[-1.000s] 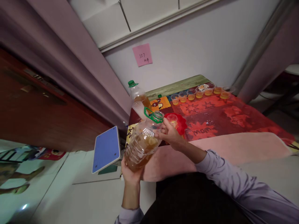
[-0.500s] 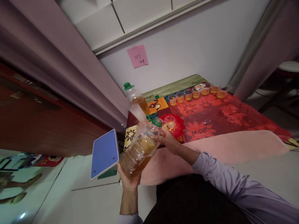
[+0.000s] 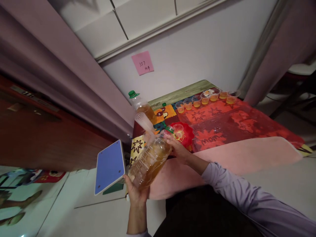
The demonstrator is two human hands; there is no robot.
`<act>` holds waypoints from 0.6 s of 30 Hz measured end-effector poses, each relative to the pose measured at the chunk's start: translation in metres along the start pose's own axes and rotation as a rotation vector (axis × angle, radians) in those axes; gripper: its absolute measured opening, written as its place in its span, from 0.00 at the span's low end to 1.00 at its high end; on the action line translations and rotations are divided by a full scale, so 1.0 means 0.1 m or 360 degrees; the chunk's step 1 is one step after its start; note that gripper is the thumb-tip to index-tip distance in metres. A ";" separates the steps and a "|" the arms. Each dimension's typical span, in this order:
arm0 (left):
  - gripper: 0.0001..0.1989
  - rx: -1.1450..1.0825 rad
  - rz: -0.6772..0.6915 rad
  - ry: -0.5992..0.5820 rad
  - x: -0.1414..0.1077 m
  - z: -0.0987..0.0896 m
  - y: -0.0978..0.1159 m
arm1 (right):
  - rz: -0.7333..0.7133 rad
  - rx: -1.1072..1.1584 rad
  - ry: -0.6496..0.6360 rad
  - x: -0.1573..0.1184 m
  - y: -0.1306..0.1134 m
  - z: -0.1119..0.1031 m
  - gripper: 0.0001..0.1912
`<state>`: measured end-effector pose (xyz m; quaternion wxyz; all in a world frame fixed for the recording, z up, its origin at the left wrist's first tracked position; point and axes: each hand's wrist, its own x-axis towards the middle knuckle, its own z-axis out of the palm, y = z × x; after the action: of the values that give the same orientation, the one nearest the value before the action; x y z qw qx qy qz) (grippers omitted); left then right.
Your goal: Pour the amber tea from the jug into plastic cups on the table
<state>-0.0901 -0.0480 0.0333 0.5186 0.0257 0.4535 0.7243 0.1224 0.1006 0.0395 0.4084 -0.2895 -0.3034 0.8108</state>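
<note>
Red-clothed table (image 3: 219, 131). Left hand (image 3: 137, 196) grips tilted clear plastic bottle (image 3: 150, 163) low, probably for weight; right hand (image 3: 180, 151) grips neck, probably steadying mouth near red scalloped plate (image 3: 189, 133).

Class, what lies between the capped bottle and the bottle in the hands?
A stack of clear cups lies between the capped bottle and the held bottle, in the head view.
</note>
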 end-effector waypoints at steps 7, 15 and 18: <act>0.19 0.0040 -0.0211 0.0100 -0.02 0.03 0.15 | 0.0092 0.0044 -0.0002 0.10 0.12 -0.10 0.24; 0.22 0.0058 -0.0278 0.0095 -0.04 0.13 0.23 | 0.0133 0.0083 0.0027 0.12 0.12 -0.12 0.23; 0.23 0.0097 -0.0312 0.0120 -0.01 0.14 0.24 | 0.0142 0.0088 0.0026 0.12 0.09 -0.12 0.22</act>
<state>-0.1005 -0.0413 0.0584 0.5685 -0.0303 0.4949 0.6564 0.1206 0.1097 0.0224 0.3821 -0.2980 -0.2642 0.8339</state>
